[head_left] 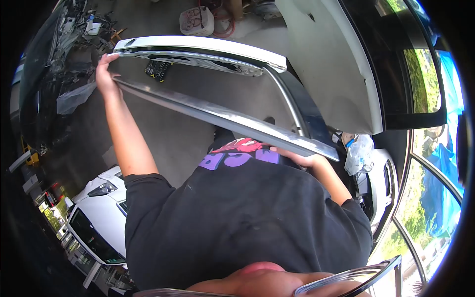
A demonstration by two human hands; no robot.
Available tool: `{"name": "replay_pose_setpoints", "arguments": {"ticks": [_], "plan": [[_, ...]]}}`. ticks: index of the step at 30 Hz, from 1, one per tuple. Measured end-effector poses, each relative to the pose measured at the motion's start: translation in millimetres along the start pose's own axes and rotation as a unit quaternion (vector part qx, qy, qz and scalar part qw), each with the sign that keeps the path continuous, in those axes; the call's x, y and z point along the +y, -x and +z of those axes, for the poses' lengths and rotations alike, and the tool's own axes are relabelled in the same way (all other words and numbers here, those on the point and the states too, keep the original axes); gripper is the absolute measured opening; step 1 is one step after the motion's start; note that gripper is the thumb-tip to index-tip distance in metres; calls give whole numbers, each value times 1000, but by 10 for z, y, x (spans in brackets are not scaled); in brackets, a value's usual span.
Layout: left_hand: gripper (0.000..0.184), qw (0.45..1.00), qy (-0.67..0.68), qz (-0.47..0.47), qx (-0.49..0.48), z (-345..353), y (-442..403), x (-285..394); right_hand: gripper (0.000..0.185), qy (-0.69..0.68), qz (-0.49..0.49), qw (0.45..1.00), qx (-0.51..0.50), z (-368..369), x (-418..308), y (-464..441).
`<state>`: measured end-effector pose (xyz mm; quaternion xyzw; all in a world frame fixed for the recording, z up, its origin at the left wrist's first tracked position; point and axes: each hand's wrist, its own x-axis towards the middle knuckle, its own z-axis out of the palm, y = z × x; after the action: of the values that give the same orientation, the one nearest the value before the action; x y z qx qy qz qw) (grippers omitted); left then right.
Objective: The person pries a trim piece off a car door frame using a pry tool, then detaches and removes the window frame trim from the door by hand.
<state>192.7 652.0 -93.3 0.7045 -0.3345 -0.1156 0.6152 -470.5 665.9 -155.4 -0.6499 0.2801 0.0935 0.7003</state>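
A long open car-body frame [213, 106] spans between my hands, in front of my torso. It looks like the window frame of a car door. Its far rail [198, 45] is white, its near rail is silver-grey, and a dark pillar [309, 109] joins them on the right. My left hand [107, 74] is closed around the left end, where the two rails come close together. Under the near rail, towards its right end, my right hand [297, 157] grips the frame from my side. The rail hides part of its fingers.
Floor shows through the frame's opening, with a black tool tray [157, 70] beyond. A white bin [196, 21] stands further back. A large pale car panel [331, 64] is close on the right, beside a plastic bag [359, 154]. A white car [101, 208] stands lower left.
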Motion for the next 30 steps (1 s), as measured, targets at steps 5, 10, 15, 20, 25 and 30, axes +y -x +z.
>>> {"name": "replay_pose_setpoints", "arguments": {"ticks": [5, 10, 15, 20, 25, 30], "plan": [[54, 938, -293, 183, -41, 93, 143, 384, 46, -157, -57, 985, -34, 233, -1594, -452], [42, 917, -196, 315, -146, -115, -104, 476, 40, -150, -153, 970, 111, 546, -2085, -1614], [52, 899, -203, 328, -207, -201, -256, 392, 35, -368, -199, 886, 200, 458, -2367, -2766], [64, 869, -202, 380, -245, -154, -554, 411, 49, 26, -198, 955, 219, 431, -2909, -3026], [68, 860, -194, 376, -285, -33, -916, 471, 55, -217, -240, 918, 230, 15, -2996, -3229], [65, 831, -230, 374, -342, -35, -1137, 585, 76, -475, -229, 847, 68, -425, -3216, -3440]]}}
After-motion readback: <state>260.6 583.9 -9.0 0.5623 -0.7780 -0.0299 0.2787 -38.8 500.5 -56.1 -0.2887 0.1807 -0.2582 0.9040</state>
